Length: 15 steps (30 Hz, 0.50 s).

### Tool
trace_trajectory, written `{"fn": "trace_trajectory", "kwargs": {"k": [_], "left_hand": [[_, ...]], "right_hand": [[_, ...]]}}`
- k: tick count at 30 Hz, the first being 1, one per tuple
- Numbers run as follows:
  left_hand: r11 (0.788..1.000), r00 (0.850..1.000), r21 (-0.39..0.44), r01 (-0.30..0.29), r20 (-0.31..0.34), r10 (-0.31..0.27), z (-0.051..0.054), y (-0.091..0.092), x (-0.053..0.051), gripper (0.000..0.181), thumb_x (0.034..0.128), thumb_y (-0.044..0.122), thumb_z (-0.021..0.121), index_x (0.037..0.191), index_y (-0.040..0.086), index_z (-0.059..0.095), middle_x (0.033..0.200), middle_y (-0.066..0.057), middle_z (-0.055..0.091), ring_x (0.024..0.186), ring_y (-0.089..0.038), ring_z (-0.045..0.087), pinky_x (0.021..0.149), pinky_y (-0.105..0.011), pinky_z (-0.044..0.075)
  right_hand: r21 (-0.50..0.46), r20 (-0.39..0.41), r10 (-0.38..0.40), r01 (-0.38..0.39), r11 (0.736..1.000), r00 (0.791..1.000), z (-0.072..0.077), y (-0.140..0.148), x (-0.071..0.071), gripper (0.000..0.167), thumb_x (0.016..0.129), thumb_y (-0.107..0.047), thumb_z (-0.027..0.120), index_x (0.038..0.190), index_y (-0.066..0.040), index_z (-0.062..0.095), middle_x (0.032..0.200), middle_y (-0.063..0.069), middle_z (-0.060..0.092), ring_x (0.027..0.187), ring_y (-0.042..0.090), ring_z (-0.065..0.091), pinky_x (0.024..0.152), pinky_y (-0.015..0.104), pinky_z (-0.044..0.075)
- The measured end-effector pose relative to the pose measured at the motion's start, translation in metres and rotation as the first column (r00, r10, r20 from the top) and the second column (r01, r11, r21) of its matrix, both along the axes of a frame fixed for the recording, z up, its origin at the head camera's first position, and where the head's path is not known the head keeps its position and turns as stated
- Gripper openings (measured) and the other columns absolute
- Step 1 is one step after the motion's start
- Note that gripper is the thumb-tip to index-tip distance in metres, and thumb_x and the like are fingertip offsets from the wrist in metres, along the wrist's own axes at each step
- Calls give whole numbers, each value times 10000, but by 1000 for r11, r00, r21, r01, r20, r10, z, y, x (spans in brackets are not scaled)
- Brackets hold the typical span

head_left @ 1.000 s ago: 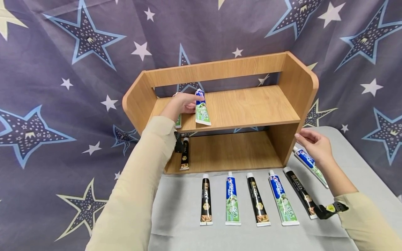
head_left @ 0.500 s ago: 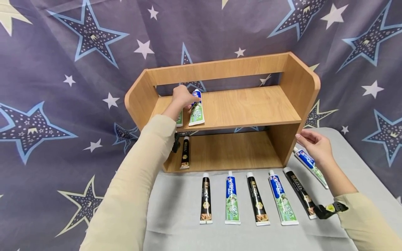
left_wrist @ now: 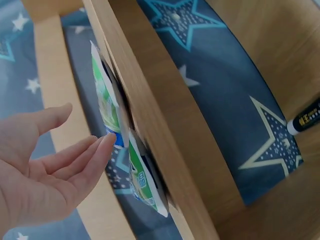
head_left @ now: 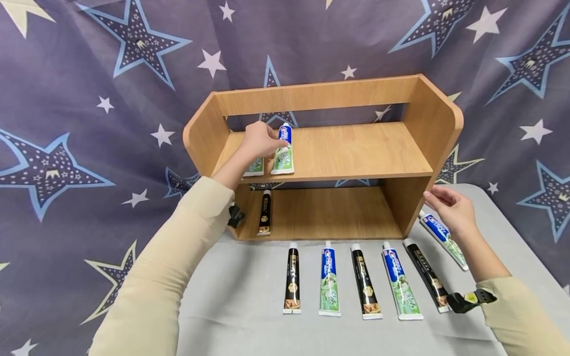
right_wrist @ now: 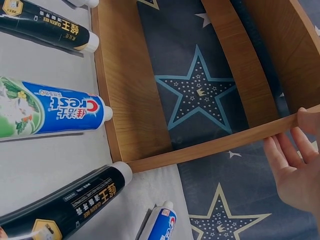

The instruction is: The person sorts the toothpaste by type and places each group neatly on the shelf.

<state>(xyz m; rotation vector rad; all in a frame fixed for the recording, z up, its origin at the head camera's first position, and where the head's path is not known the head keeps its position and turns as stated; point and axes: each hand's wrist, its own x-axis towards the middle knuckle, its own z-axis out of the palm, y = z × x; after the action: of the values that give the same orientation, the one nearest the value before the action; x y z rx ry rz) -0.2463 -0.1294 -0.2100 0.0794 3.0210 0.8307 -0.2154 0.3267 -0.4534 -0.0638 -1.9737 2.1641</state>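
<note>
My left hand (head_left: 260, 140), loose by the tube (head_left: 283, 160) atop the shelf (head_left: 356, 148) my right hand (head_left: 454, 210) gripped, seemed best lifted gently.

Creased purple-grey cloth backdrop (head_left: 307, 49), star-printed; pale grey table (head_left: 240, 296) before it.

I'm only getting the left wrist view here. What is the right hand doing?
Observer: The right hand grips the front edge of the right side panel of the wooden shelf.
Operator: Which tube is leftmost on the table?
Observer: A black tube is leftmost there.
Operator: Is anything lying beyond the right side panel?
Observer: Yes, a blue-and-green tube lies on the table there.
</note>
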Motion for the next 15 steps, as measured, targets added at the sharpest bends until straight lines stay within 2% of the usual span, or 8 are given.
{"fn": "trace_trajectory", "kwargs": {"k": [4, 7, 9, 12, 14, 15], "left_hand": [[998, 998, 46, 53, -35, -52, -5, -2, 20, 424, 876, 328, 676, 1156, 10, 651, 1161, -164, 679, 1066, -273, 637, 909, -382, 548], [991, 993, 84, 101, -75, -95, -9, -4, 37, 436, 876, 316, 678, 1175, 3, 632, 1146, -175, 690, 1052, -275, 659, 887, -377, 556], [985, 987, 111, 130, -110, -118, -13, -5, 50, 419, 880, 304, 676, 1171, 6, 635, 1121, -171, 703, 1032, -269, 671, 869, -376, 563], [974, 979, 156, 167, -142, -145, -21, -8, 69, 383, 884, 281, 678, 1154, 11, 648, 1080, -163, 717, 987, -264, 682, 846, -370, 573], [964, 978, 194, 181, -136, -156, -31, -10, 82, 366, 888, 274, 677, 1155, 25, 648, 1073, -141, 721, 974, -248, 682, 846, -357, 576], [960, 979, 215, 182, -126, -157, -37, -12, 88, 361, 892, 278, 673, 1158, 35, 647, 1075, -130, 721, 971, -240, 680, 845, -349, 577]], "right_hand": [[-7, 19, -23, 23, 1000, 1000, 1, 0, 1, 271, 805, -104, 762, 1069, -105, 701, 910, -63, 726, 812, 63, 698, 698, 176, 592], [12, 1, -13, 13, 1000, 1000, 21, -11, 16, 219, 803, -147, 770, 1014, -164, 712, 875, -111, 717, 786, 14, 683, 695, 150, 583], [-34, -3, -13, 13, 999, 1000, 38, -23, 28, 167, 803, -125, 766, 951, -184, 717, 835, -122, 716, 757, -11, 678, 672, 129, 574], [-12, 41, -15, 15, 1000, 999, 56, -34, 39, 163, 827, -103, 736, 932, -217, 684, 816, -163, 694, 745, -43, 662, 683, 106, 564], [-52, 27, -13, 14, 999, 1000, 25, -17, 19, 198, 814, -76, 744, 986, -162, 698, 848, -127, 712, 770, -14, 684, 699, 135, 573], [-65, 32, -10, 12, 998, 999, 26, -18, 20, 197, 815, -64, 739, 983, -158, 698, 847, -123, 713, 766, -12, 686, 698, 135, 573]]}}
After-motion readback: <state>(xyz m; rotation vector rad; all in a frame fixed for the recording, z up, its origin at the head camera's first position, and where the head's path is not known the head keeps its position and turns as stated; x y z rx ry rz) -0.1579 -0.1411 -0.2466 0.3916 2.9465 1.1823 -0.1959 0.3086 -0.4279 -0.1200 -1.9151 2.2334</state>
